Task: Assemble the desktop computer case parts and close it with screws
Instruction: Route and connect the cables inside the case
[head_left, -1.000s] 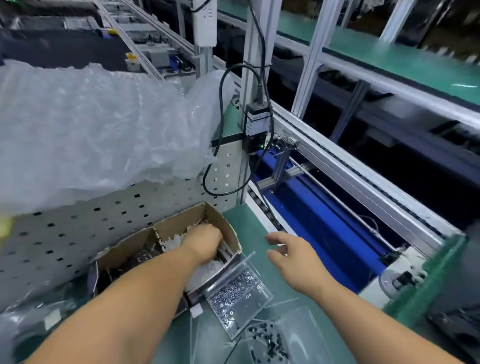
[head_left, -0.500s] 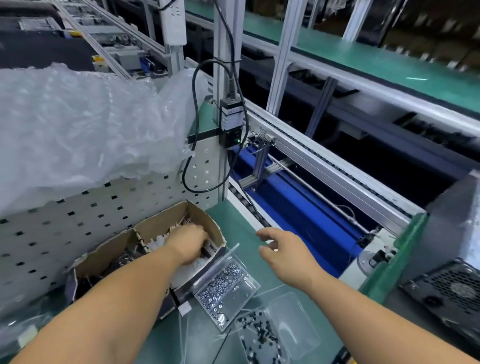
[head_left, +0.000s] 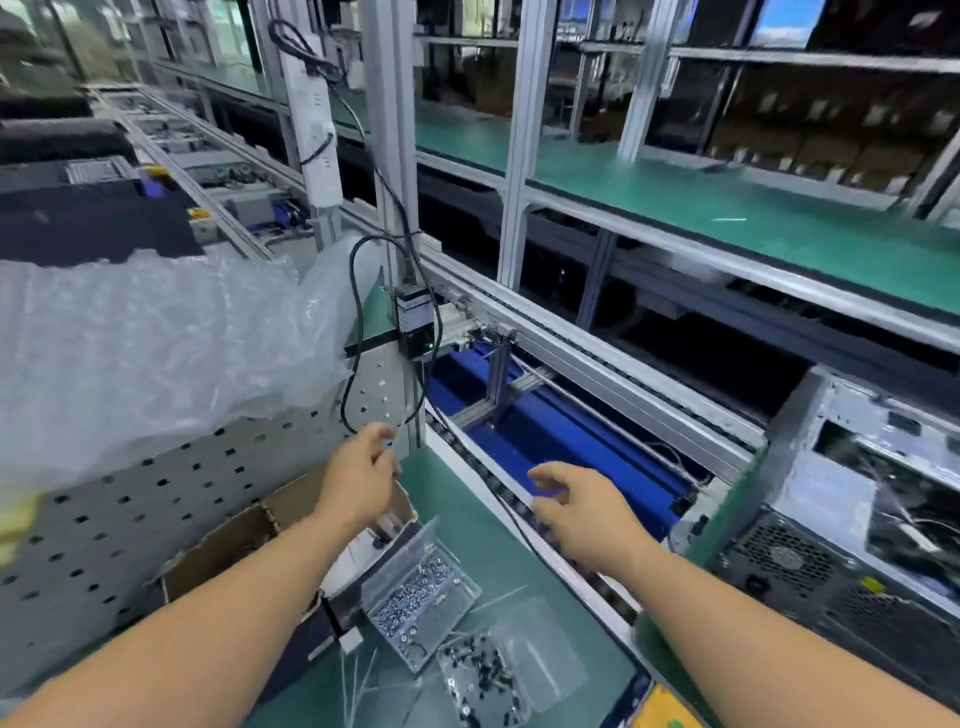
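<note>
The open grey computer case (head_left: 857, 493) lies on the conveyor at the right, with its fan grille towards me. A clear plastic box of silver screws (head_left: 421, 603) and another with black screws (head_left: 483, 675) sit on the green mat. My left hand (head_left: 358, 478) hovers above the right end of the cardboard parts box (head_left: 228, 540), fingers curled with the tips close together; blur hides whether they pinch anything. My right hand (head_left: 587, 514) floats over the conveyor's near rail, between the screw boxes and the case, with its fingers loosely spread and holding nothing.
A bubble-wrap sheet (head_left: 156, 353) drapes over the perforated metal panel (head_left: 104, 519) on the left. A black device with a looping cable (head_left: 415, 325) hangs on an aluminium post. The blue conveyor bed (head_left: 561, 436) runs behind the mat. A green shelf (head_left: 727, 208) stands beyond.
My left hand has come up out of the cardboard box. My right hand has shifted right over the conveyor rail. The view has swung so more of the case shows.
</note>
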